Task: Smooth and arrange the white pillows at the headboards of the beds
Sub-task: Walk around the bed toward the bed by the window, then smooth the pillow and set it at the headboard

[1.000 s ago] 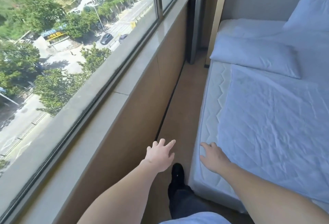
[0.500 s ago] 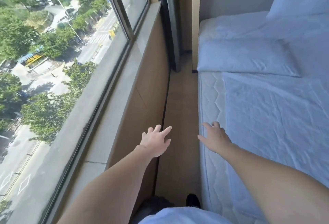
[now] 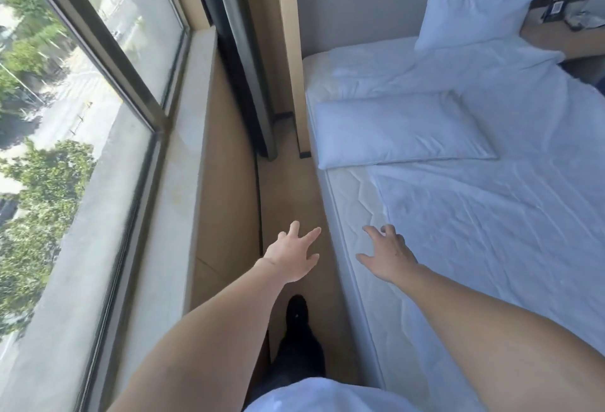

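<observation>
Now I am walking up the narrow floor strip [image 3: 288, 189] between the window sill [image 3: 183, 136] and the bed [image 3: 491, 248], both arms stretched ahead of me. My left hand [image 3: 292, 256] is hanging over the floor with its fingers spread and nothing in it; my right hand [image 3: 388, 256] is likewise spread and empty, low over the bare mattress edge [image 3: 357, 221], though I cannot tell whether it is touching. The flat pillow [image 3: 399, 130] is lying well ahead, short of the headboard [image 3: 360, 2], while the upright pillow [image 3: 481, 2] is leaning against it on the far right. To do this well, I am thinking I should take the flat one by both near corners, lift rather than drag it so the sheet [image 3: 491, 231] is not rumpling, then stand it beside its partner. Compared with half a second ago, the pillows are sitting lower in my view, more headboard and a bedside table [image 3: 556, 35] are showing, and my shoe [image 3: 296, 308] is stepping forward.
</observation>
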